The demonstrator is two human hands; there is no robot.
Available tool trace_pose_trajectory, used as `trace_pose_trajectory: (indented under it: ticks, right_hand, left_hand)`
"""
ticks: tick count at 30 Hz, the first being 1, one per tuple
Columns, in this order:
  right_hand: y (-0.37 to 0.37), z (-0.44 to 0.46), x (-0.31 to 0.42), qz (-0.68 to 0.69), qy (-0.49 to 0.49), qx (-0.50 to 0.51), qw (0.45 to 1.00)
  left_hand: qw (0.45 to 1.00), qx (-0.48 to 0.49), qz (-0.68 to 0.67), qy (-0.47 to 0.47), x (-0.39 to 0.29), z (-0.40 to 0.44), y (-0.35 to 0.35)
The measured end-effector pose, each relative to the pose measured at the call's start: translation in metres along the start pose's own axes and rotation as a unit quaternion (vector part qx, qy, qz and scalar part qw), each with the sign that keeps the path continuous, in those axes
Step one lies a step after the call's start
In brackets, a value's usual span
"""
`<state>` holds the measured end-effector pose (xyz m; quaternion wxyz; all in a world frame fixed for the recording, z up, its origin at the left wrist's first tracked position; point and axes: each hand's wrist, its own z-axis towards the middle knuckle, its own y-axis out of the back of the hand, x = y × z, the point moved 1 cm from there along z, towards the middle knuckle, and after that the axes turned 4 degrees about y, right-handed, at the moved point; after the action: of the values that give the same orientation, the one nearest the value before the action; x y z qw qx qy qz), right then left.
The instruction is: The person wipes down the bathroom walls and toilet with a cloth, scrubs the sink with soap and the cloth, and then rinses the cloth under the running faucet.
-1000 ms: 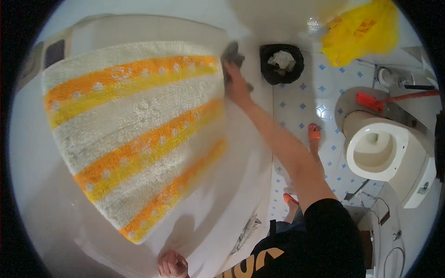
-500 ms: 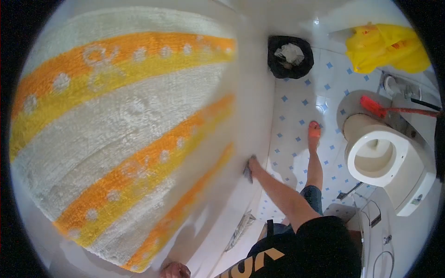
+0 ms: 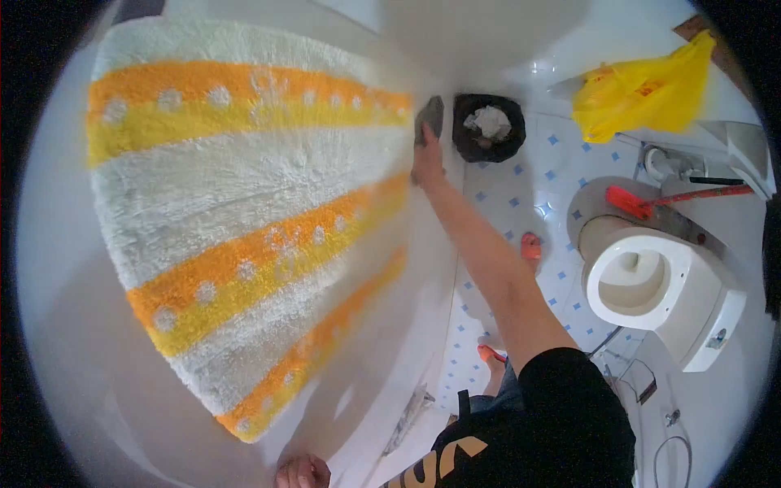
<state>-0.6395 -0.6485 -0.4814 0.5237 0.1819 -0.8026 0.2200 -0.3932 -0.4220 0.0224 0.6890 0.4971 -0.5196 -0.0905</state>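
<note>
My right hand point(image 3: 428, 160) is closed on a dark grey cloth point(image 3: 431, 118) and presses it to the white wall point(image 3: 435, 244). It is just right of the right edge of a fluffy towel point(image 3: 268, 154) striped in white, orange and yellow, which fills much of the left side. At the bottom edge my left hand point(image 3: 303, 472) shows only in part, its fingers curled; whatever it may hold is hidden.
A black-lined bin point(image 3: 488, 150) with crumpled paper stands near my right hand. Farther right are a yellow plastic bag point(image 3: 643, 93), a red brush point(image 3: 628, 202) and a white toilet point(image 3: 691, 281). Blue-patterned tiles point(image 3: 512, 199) cover the floor; a hose point(image 3: 663, 451) hangs at lower right.
My right hand has swept the grey cloth up the picture along the wall, from low down to beside the bin. The view has shifted slightly. My left hand stays near the bottom edge.
</note>
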Motion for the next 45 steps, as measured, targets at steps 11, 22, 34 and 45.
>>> trace_pose_trajectory:
  ticks: [11,22,34,45]
  right_hand:
    - [0.099,-0.205,-0.018,-0.065,-0.278,0.247,0.926]
    - [0.155,-0.046,0.316,-0.124,0.243,0.044,0.961]
    - [0.139,-0.004,0.628,-0.369,0.769,-0.138,0.504]
    - [0.056,0.032,0.547,-0.341,0.701,0.113,0.616]
  left_hand:
    - [0.988,-0.058,-0.106,0.095,0.000,-0.022,-0.027]
    - [0.976,-0.122,-0.121,0.136,-0.013,0.004,-0.023]
    - [0.937,-0.238,-0.148,0.208,-0.011,0.005,-0.016]
    - [0.942,-0.213,-0.144,0.215,-0.012,0.009,-0.023]
